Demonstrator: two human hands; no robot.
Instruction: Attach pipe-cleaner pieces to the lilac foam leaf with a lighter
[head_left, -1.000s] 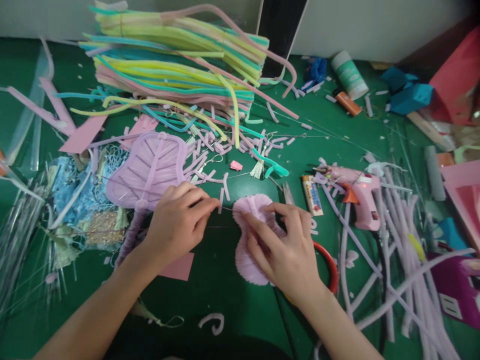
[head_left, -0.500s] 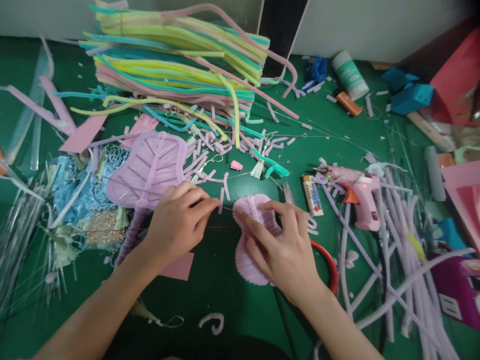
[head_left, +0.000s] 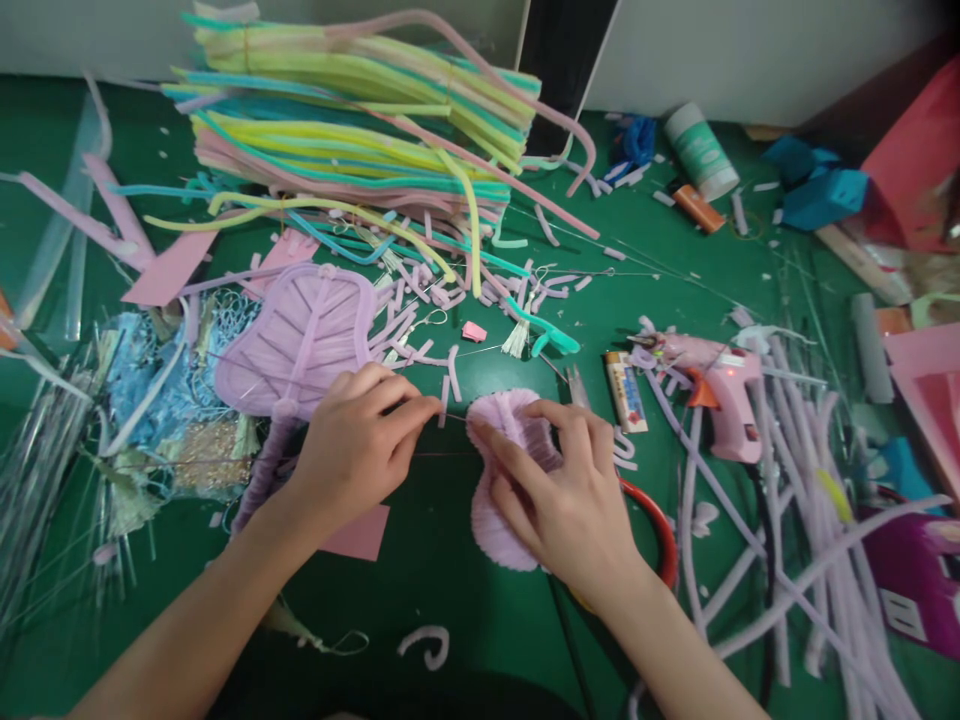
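A small lilac pipe-cleaner piece (head_left: 504,535), waisted and ribbed, rests on the green table under my right hand (head_left: 574,485). The fingers of that hand grip its upper part, with a fingertip at its left edge. From that edge a thin, stiff-looking strand (head_left: 455,416), wire or thread, runs left into the closed fingertips of my left hand (head_left: 367,430). Beyond my left wrist lies a larger lilac fan-shaped pipe-cleaner piece (head_left: 300,340) with a wrapped handle (head_left: 259,480); my left hand partly covers it.
Bundled coloured pipe cleaners (head_left: 352,110) lie at the back. To the right are a pink glue gun (head_left: 712,380), a lighter (head_left: 625,391), red-handled scissors (head_left: 660,525) and loose lilac pipe cleaners (head_left: 832,560). Blue tassels (head_left: 150,370) sit left; cut lilac bits scatter the middle.
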